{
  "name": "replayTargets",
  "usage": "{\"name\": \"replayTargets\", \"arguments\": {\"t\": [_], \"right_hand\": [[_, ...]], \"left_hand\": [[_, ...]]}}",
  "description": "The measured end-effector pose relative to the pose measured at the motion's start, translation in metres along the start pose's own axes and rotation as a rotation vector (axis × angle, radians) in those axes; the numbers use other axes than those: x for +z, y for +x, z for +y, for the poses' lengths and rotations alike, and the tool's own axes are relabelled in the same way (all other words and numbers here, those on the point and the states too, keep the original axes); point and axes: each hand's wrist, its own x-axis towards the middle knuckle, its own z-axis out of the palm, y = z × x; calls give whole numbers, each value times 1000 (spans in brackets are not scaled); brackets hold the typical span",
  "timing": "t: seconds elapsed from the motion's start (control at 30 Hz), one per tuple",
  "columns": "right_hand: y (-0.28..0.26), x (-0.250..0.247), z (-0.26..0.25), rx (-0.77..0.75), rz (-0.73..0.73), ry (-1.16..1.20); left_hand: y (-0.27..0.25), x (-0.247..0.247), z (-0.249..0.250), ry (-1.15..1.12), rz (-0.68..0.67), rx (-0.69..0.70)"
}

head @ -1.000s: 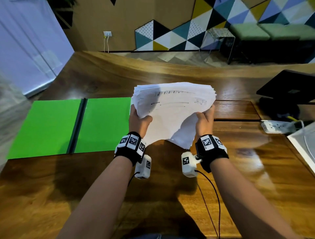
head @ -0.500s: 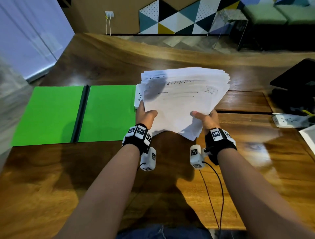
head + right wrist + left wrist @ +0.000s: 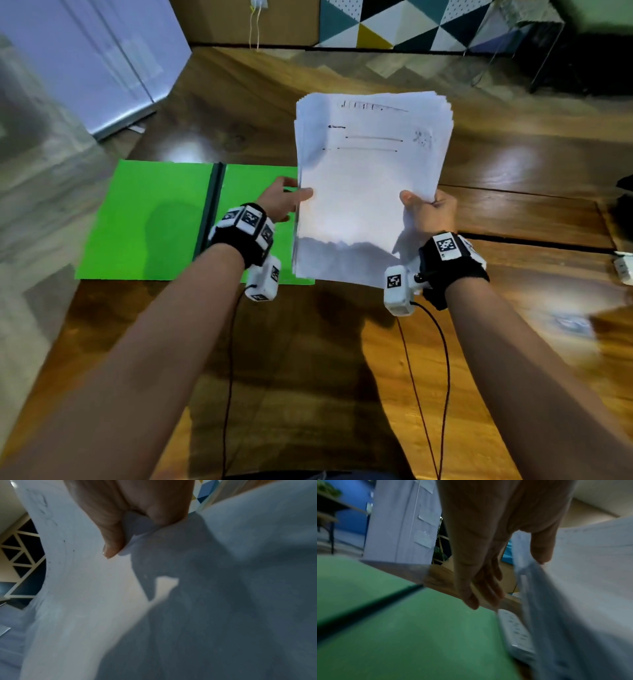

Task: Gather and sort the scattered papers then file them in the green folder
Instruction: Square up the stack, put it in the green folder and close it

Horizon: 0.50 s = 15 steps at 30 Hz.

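A thick stack of white papers (image 3: pixel 370 192) is held upright-facing above the wooden table (image 3: pixel 513 212), its printed top sheet toward me. My right hand (image 3: pixel 428 209) grips the stack's right edge, thumb on top and fingers curled beneath, as the right wrist view shows on the papers (image 3: pixel 85 588). My left hand (image 3: pixel 284 200) is at the stack's left edge; its thumb rests on the top sheet and its fingers (image 3: pixel 481 588) hang straight beside the edge. The green folder (image 3: pixel 154 219) lies open and flat to the left, its right half partly under the stack.
A white power strip (image 3: pixel 515 632) lies on the table just right of the folder, under the papers. Another white power strip (image 3: pixel 623 270) shows at the table's right edge. A dark object (image 3: pixel 627 181) sits far right. Cables run from both wrist cameras toward me.
The stack has been squared up, turned lengthwise and shifted left over the folder's right half. My left hand has loosened from gripping the stack to touching its edge.
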Motion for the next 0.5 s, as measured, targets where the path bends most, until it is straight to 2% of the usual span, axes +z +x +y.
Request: {"name": "replayTargets", "arguments": {"t": [0.07,0.13,0.2,0.37,0.5], "right_hand": [[4,11,1,31,3,17],[8,20,2,41,5,21],[13,27,5,51,25,13],[25,42,9,96,66,-18],[35,40,19,117,99,-61]], "left_hand": [[20,-40,-10,209,28,-43],[46,-79,-22,422,127,-79],[74,-107,-31,572,164,-106],[136,-143,-39,812,131,-76],[164,-163,-46,946,120,-85]]}}
